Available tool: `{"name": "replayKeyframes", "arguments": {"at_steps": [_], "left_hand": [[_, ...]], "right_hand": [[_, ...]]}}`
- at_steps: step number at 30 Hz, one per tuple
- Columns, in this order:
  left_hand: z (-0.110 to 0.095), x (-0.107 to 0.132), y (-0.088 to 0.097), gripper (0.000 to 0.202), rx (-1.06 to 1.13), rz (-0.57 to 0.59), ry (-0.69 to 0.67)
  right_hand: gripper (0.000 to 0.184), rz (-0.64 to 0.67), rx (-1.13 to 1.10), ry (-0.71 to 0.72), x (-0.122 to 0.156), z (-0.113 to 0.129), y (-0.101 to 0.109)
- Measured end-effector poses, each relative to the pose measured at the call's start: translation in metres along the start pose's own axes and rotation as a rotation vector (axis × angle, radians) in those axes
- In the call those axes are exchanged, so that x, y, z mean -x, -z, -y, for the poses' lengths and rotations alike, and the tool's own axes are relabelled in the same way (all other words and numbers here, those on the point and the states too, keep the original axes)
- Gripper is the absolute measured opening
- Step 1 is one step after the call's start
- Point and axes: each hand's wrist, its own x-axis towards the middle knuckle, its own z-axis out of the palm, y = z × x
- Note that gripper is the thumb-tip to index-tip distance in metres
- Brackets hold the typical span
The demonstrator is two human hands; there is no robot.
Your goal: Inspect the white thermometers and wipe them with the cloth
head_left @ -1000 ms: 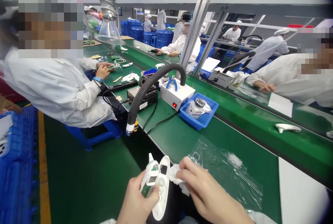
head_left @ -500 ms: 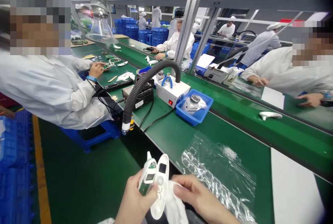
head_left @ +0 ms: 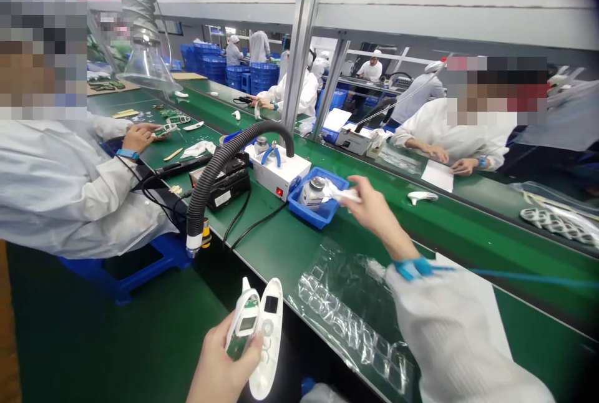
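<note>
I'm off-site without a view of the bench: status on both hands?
Left hand: holding white device body and white cover. Right hand: gripping white cloth at blue tray. Metal-topped container in tray, beside cloth.

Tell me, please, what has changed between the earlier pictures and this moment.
The right hand, pinching a white cloth, has moved forward from beside the white cover to the blue tray. The left hand still holds the cover and white device; the clear film stays on the bench.
</note>
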Motion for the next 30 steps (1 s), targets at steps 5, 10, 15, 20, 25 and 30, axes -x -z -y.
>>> {"name": "replayKeyframes", "arguments": {"at_steps": [5, 10, 15, 20, 25, 30], "left_hand": [[-0.001, -0.002, -0.010, 0.029, 0.001, 0.000, -0.020], [-0.012, -0.006, -0.023, 0.030, 0.068, 0.040, -0.032], [-0.015, -0.013, -0.048, 0.044, 0.181, 0.246, -0.014], [-0.006, -0.007, -0.094, 0.053, 0.248, 0.419, 0.115], [-0.005, 0.004, -0.124, 0.047, 0.319, 0.496, 0.186], [-0.007, 0.005, -0.131, 0.045, 0.402, 0.395, 0.274]], "right_hand": [[0.057, 0.013, -0.084, -0.037, -0.015, -0.005, -0.011], [0.031, 0.181, -0.440, -0.222, 0.095, 0.034, -0.004], [0.043, 0.449, -1.258, -0.556, 0.217, 0.067, -0.032], [0.041, 0.229, -1.611, -0.711, 0.251, 0.063, -0.038], [0.041, 0.072, -1.572, -0.765, 0.263, 0.038, -0.016], [0.051, -0.027, -1.230, -0.750, 0.279, 0.017, -0.006]]}}
